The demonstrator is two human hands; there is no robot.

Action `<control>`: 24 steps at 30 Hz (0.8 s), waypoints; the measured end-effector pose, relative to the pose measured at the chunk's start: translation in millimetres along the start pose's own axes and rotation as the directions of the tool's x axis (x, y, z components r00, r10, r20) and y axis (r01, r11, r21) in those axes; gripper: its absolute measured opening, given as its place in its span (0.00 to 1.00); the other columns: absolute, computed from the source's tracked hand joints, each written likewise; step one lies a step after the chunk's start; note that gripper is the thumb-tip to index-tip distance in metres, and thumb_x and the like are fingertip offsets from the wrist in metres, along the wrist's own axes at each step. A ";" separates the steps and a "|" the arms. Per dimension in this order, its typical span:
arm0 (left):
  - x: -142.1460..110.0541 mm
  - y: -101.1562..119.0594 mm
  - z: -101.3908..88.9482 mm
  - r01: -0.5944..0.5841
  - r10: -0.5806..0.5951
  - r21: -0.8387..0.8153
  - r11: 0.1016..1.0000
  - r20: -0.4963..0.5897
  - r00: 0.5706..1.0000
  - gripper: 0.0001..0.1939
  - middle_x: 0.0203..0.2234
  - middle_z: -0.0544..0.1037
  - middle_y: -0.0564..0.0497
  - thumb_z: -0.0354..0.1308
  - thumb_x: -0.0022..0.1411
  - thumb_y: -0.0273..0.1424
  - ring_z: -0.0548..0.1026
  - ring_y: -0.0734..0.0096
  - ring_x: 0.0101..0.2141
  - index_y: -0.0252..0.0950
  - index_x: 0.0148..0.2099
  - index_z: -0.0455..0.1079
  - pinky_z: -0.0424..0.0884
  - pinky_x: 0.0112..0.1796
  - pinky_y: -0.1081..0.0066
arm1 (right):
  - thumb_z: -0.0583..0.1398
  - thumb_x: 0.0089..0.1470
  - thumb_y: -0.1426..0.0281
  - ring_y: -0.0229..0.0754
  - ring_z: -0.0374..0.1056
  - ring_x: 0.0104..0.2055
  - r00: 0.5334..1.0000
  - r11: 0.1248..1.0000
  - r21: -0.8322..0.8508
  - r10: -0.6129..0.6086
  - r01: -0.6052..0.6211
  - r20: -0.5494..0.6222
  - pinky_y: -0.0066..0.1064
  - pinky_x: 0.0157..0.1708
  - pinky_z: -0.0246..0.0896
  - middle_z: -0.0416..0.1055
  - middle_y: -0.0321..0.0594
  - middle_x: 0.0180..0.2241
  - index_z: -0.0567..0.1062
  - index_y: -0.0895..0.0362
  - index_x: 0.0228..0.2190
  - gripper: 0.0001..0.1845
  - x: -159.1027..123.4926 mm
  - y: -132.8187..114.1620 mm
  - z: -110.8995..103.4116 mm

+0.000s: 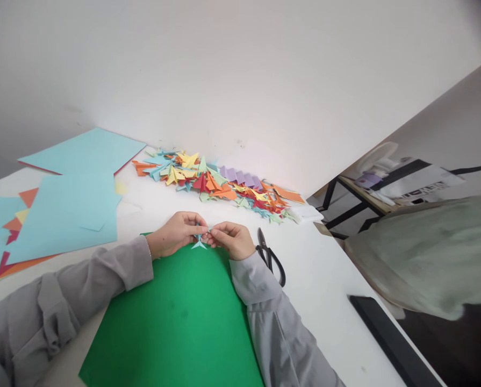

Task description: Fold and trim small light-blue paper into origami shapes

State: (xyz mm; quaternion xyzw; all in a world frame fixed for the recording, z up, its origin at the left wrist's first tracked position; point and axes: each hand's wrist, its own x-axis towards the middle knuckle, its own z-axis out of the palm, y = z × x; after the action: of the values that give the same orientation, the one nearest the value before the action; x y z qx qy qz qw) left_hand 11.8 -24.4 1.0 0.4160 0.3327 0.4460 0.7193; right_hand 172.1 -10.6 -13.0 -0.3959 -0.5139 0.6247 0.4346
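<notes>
Paper star, pale blue and tiny, is pinched between both hands just above the far edge of the green sheet. Left hand and right hand are closed on it from either side, so its upper half is hidden by fingertips and its folds cannot be made out. Scissors are partly covered by the right wrist. Beyond, a pile of coloured folded pieces is seen against the wall.

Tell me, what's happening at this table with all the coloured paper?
A person in grey sleeves pinches a small light-blue folded paper shape between the left hand and right hand, above a large green paper sheet. Black scissors lie beside the right wrist. A heap of multicoloured folded paper pieces sits by the wall.
</notes>
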 end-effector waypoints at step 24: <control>0.4 -2.2 0.1 0.015 -0.007 0.161 0.987 -0.046 0.999 0.09 0.18 0.72 0.51 0.64 0.43 0.29 0.68 0.76 0.23 0.31 0.26 0.68 0.59 0.25 0.74 | 0.68 0.31 0.73 0.32 0.67 0.16 0.992 0.981 0.170 0.107 -0.093 -0.073 0.20 0.18 0.65 0.72 0.35 0.14 0.74 0.60 0.16 0.07 0.7 2.0 0.2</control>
State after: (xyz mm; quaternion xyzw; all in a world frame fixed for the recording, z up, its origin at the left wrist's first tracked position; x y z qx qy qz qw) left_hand 12.8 -24.6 -0.9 0.4606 0.3862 0.4231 0.6780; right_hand 171.5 -10.2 -15.0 -0.4092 -0.4212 0.6695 0.4548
